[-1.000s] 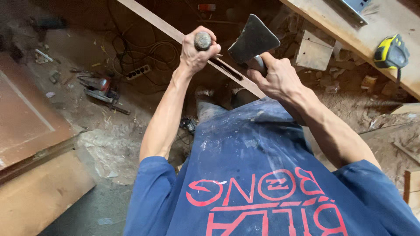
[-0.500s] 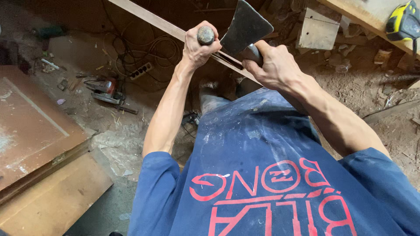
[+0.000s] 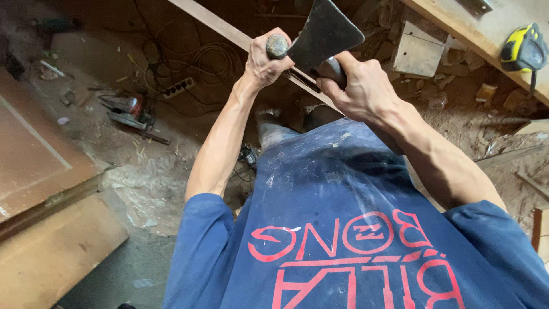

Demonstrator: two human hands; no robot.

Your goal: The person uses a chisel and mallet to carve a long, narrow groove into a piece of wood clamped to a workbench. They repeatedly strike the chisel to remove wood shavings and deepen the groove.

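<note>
Head camera is looking down over a blue shirt with red lettering (image 3: 354, 252) at two bare arms reaching forward. The left hand (image 3: 264, 62) is wrapping tightly around the round end of a handle (image 3: 277, 47), fingers fully curled on it. The right hand (image 3: 360, 86) is gripping closed just under the dark hatchet head (image 3: 326, 31), which is standing up between the two hands with its broad blade edge toward the top of the view. From here it is looking like one tool held at both ends, though the shaft between the fists is hidden and I cannot be sure.

Just beyond the knuckles a long wooden strip (image 3: 229, 31) is running diagonally from the upper left down behind the hands; whether the tool is touching it I cannot tell. On the dusty floor to the left a red power saw (image 3: 130, 111) is lying near a white power strip (image 3: 178, 87) and loose dark cables (image 3: 200, 60). A yellow tape measure (image 3: 523, 50) is sitting on a wooden bench (image 3: 457, 26) at upper right, well apart from the hands. Brown boards (image 3: 40, 171) are lying along the left side.
</note>
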